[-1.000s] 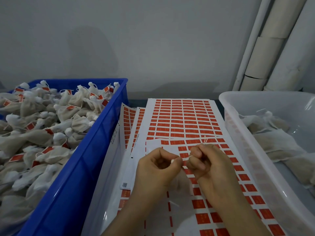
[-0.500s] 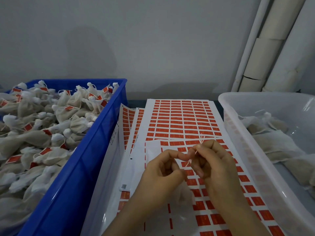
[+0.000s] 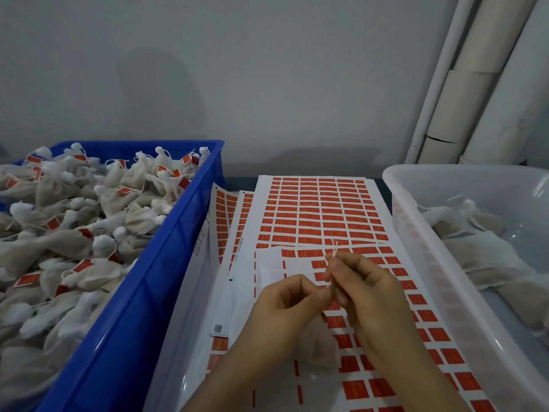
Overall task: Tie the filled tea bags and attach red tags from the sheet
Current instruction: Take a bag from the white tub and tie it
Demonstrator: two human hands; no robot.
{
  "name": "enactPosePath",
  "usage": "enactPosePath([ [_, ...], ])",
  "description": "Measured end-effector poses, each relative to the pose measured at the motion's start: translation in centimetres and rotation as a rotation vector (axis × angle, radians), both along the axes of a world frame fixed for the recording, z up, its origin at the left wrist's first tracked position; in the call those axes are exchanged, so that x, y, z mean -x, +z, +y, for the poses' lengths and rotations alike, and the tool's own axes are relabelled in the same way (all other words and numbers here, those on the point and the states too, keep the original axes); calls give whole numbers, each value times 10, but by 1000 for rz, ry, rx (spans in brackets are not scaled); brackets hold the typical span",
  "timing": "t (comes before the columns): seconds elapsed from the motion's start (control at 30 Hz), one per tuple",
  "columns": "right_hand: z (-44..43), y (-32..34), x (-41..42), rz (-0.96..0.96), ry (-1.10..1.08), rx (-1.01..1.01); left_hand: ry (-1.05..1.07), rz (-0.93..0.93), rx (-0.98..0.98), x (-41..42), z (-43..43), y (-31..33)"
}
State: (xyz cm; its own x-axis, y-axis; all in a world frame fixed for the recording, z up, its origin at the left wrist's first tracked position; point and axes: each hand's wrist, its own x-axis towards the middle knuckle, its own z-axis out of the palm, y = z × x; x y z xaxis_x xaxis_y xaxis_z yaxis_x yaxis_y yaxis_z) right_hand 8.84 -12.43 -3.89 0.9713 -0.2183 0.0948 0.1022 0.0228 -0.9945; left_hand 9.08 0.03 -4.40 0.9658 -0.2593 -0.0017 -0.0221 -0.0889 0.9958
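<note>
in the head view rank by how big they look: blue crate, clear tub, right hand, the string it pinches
1. blue crate, largest.
2. clear tub, though the frame edge crops it, so its place against the crate is unsure.
3. right hand, enlarged by nearness to the camera.
4. string, smallest.

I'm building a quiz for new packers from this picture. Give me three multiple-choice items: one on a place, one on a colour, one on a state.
1. Where do the tagged bags lie?
A. blue crate
B. clear bin
C. on the sheets

2. What colour are the tags on the sheet?
A. green
B. red
C. yellow

3. What does the right hand do?
A. lies flat
B. pinches a string
C. grips the clear bin

Answers:
1. A: bags with tags fill the blue crate.
2. B: rows of red tags cover it.
3. B: the string runs through its fingertips, the left hand meeting it.
</note>
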Motion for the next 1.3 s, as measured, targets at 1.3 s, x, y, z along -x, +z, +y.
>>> enactPosePath([
  [1.3,11,-10,-56,164,50,1013,300,200,-117,-27,20,-18],
])
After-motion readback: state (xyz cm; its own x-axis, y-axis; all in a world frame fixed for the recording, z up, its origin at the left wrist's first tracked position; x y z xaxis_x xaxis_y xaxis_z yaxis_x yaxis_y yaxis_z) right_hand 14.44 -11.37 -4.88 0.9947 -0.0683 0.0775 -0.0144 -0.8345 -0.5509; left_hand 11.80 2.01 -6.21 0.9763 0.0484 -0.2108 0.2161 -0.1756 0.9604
